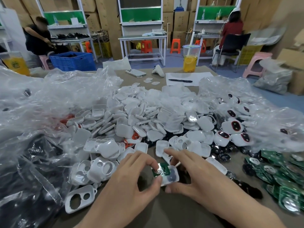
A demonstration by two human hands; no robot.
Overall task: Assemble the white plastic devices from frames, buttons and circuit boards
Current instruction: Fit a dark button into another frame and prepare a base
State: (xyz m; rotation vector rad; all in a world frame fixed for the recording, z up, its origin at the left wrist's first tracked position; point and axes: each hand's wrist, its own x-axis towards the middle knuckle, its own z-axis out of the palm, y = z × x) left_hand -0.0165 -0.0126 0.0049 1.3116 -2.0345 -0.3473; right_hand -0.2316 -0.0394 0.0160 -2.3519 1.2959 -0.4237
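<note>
A white plastic frame (172, 178) with a dark oval button in it lies between my two hands near the table's front. A small green circuit board (162, 169) sits on its left end. My left hand (131, 176) pinches the frame and board between thumb and fingertips. From the right, my right hand (194, 176) grips the same frame, thumb under its lower edge and fingers curled over its far side. Loose empty frames (80, 199) with two holes lie at the front left. A pile of green circuit boards (279, 175) lies at the right.
A big heap of white covers (139, 112) fills the table's middle. Clear plastic bags (41, 104) bulge at left and right. Assembled white devices with dark buttons (230, 127) lie at the right. Behind stand a drink cup (190, 58), a phone (135, 72), a pen on paper (180, 80). Two people sit at benches.
</note>
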